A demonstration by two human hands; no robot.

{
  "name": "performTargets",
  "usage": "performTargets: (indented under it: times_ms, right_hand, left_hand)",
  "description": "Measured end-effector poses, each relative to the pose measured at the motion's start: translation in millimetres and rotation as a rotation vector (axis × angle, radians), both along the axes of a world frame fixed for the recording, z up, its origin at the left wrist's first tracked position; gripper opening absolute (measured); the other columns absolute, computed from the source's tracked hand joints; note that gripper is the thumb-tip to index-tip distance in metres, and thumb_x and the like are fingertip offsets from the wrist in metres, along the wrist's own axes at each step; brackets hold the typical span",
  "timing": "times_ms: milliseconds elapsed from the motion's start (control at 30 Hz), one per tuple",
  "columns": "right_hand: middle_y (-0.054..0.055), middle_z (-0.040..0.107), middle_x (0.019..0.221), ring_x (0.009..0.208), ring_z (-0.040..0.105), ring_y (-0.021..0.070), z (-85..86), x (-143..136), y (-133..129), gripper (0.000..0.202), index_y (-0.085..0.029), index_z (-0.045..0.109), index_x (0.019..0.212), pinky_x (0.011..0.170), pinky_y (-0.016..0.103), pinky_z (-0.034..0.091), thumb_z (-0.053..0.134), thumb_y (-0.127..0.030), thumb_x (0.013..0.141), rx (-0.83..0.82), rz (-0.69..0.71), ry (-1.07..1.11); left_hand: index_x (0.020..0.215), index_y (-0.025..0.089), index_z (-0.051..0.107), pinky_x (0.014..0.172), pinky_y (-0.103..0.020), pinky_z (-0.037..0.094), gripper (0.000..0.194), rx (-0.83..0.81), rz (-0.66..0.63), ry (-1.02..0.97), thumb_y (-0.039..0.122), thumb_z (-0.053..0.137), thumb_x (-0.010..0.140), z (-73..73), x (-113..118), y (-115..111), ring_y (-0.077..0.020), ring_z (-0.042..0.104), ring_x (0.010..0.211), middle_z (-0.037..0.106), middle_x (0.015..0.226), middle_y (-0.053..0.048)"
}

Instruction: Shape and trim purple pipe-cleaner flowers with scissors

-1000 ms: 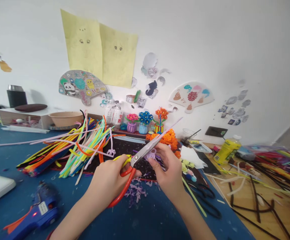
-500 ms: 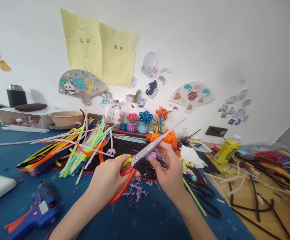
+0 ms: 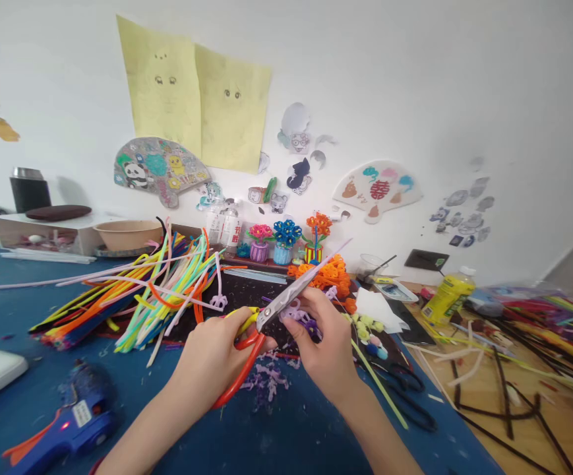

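Observation:
In the head view my left hand (image 3: 211, 349) is wrapped around the red-and-yellow handles of a pair of scissors (image 3: 277, 305). The blades look nearly closed and point up to the right, past my right hand. Between the thumb and fingers of my right hand (image 3: 330, 353) is a small looped lilac pipe-cleaner piece (image 3: 293, 311), close beside the blades. Whether the blades touch it I cannot tell. Lilac pipe-cleaner scraps (image 3: 266, 379) lie on the blue table below. Another lilac looped piece (image 3: 218, 301) sits on the dark mat to the left.
Colourful pipe cleaners (image 3: 142, 297) are heaped at left. A blue glue gun (image 3: 76, 415) with a lit red light lies in front. Pipe-cleaner flowers in small pots (image 3: 282, 254) stand by the wall. Orange flowers (image 3: 333, 274), black-handled scissors (image 3: 415, 402) and a yellow bottle (image 3: 448, 295) are to the right.
The scissors have shifted slightly left, with their tip a little lower. My right hand has moved a little left and down, still pinching the lilac piece.

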State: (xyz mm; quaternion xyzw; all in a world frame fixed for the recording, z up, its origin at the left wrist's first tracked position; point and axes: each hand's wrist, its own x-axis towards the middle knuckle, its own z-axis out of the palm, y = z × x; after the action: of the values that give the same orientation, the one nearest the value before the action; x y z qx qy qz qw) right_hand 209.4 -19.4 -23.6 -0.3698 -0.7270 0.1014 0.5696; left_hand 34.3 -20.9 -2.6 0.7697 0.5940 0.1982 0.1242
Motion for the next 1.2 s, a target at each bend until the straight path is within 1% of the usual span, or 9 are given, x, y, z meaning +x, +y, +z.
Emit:
performTargets:
  times_ms: [133,233,367,467,700,833,1033,1200]
  right_hand:
    - [0.007,0.063,0.098,0.09,0.061,0.0215,1.2,0.7,0.7,0.024,-0.02,0.054,0.11,0.079,0.035,0.05,0.054,-0.016,0.086,-0.001,-0.016,-0.014]
    - [0.007,0.063,0.099,0.09,0.061,0.0216,2.4,0.8,1.1,0.024,-0.02,0.054,0.111,0.079,0.035,0.05,0.053,-0.017,0.086,0.007,-0.021,-0.033]
    - [0.007,0.063,0.097,0.088,0.061,0.0212,3.5,0.2,0.8,0.022,-0.02,0.055,0.109,0.078,0.033,0.049,0.053,-0.018,0.087,0.011,-0.002,-0.067]
    - [0.006,0.062,0.096,0.087,0.061,0.0208,4.0,-0.5,0.5,0.022,-0.02,0.055,0.109,0.077,0.033,0.049,0.053,-0.019,0.087,-0.015,0.021,-0.065]
    - [0.006,0.062,0.096,0.088,0.06,0.0207,2.6,-1.5,1.4,0.023,-0.021,0.055,0.11,0.077,0.032,0.049,0.054,-0.019,0.087,-0.033,0.036,-0.047]
    - [0.005,0.062,0.098,0.089,0.06,0.0198,3.5,-2.9,0.7,0.022,-0.021,0.055,0.11,0.078,0.03,0.048,0.054,-0.018,0.087,-0.002,0.044,-0.067]
    - [0.004,0.062,0.099,0.091,0.059,0.0188,5.9,-4.2,-1.9,0.025,-0.021,0.054,0.111,0.079,0.028,0.047,0.055,-0.015,0.087,0.028,0.06,-0.105]
    - [0.004,0.062,0.098,0.09,0.059,0.0181,4.4,-3.1,-0.5,0.025,-0.022,0.054,0.11,0.08,0.027,0.047,0.055,-0.013,0.086,0.04,0.038,-0.107]
  left_hand:
    - [0.082,0.025,0.055,0.055,-0.024,0.027,0.023,-0.001,0.005,0.002,0.046,0.045,0.082,0.6,-0.6,-0.2,-0.0209,0.062,0.066,0.065,0.069,0.0]
    - [0.08,0.025,0.05,0.055,-0.024,0.027,0.02,-0.004,0.021,0.013,0.045,0.048,0.08,-0.2,-2.1,-1.3,-0.0221,0.063,0.069,0.065,0.07,0.001]
    - [0.079,0.025,0.045,0.054,-0.024,0.027,0.02,0.007,0.03,0.011,0.045,0.048,0.079,-2.1,-1.8,-1.4,-0.0231,0.063,0.071,0.064,0.071,0.002]
    - [0.081,0.025,0.046,0.055,-0.024,0.027,0.018,0.007,0.021,-0.005,0.043,0.047,0.08,-2.3,-0.5,-0.5,-0.0224,0.063,0.071,0.064,0.072,0.001]
    - [0.08,0.025,0.05,0.055,-0.024,0.026,0.016,-0.006,0.018,-0.012,0.04,0.046,0.081,-2.6,-0.5,0.5,-0.0196,0.059,0.064,0.061,0.066,0.001]
    - [0.082,0.025,0.048,0.055,-0.023,0.027,0.016,0.024,0.035,-0.012,0.041,0.046,0.079,-4.3,0.1,0.5,-0.0206,0.06,0.067,0.062,0.07,0.002]
    - [0.08,0.025,0.05,0.055,-0.024,0.027,0.019,0.012,0.014,-0.052,0.043,0.043,0.082,-0.9,0.4,0.8,-0.0191,0.058,0.062,0.061,0.066,0.001]
    - [0.079,0.024,0.049,0.055,-0.024,0.027,0.018,0.014,0.039,-0.008,0.041,0.045,0.081,-2.2,-0.3,0.6,-0.0204,0.061,0.066,0.063,0.068,0.0]
